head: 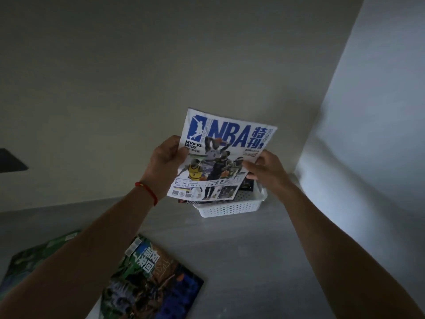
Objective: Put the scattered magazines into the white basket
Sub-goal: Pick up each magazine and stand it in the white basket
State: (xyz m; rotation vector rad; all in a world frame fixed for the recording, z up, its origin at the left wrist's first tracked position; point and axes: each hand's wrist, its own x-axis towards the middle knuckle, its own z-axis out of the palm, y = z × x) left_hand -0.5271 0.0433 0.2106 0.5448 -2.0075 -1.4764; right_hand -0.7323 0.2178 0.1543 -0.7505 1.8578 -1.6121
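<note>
I hold a white and blue NBA magazine (220, 155) upright in the air, just above the white basket (230, 208). My left hand (163, 162) grips its left edge, thumb on the cover. My right hand (264, 169) pinches its right edge. The basket stands on the grey floor by the wall corner and holds dark magazines (247, 185), mostly hidden behind the held one. Two more magazines lie on the floor near me: a green and blue one (149, 279) and a green one (34, 256) partly under my left arm.
A pale wall (138, 65) rises behind the basket and a brighter wall (368, 111) stands on the right. A dark object (11, 161) sits at the left edge. Bare grey floor (253, 261) lies between the basket and the near magazines.
</note>
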